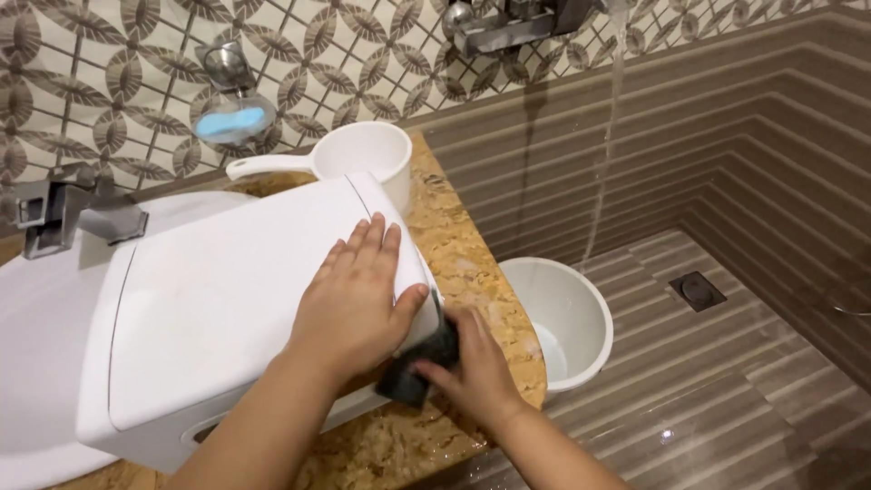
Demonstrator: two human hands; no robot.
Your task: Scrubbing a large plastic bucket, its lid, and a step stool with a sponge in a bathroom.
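A large white plastic lid-like panel (227,308) lies tilted across the sink and the marble counter. My left hand (354,295) rests flat on its right end, fingers spread, thumb hooked over the edge. My right hand (472,367) is shut on a dark scrubbing sponge (419,358), pressed against the panel's right edge just below my left thumb.
A white sink (36,363) with a chrome tap (63,209) sits at left. A white ladle-style mug (363,159) stands on the brown marble counter (472,263). Water streams from a wall tap (508,23) toward a white bucket (567,318) on the striped floor with a drain (697,290). A soap dish (231,118) hangs on the patterned wall.
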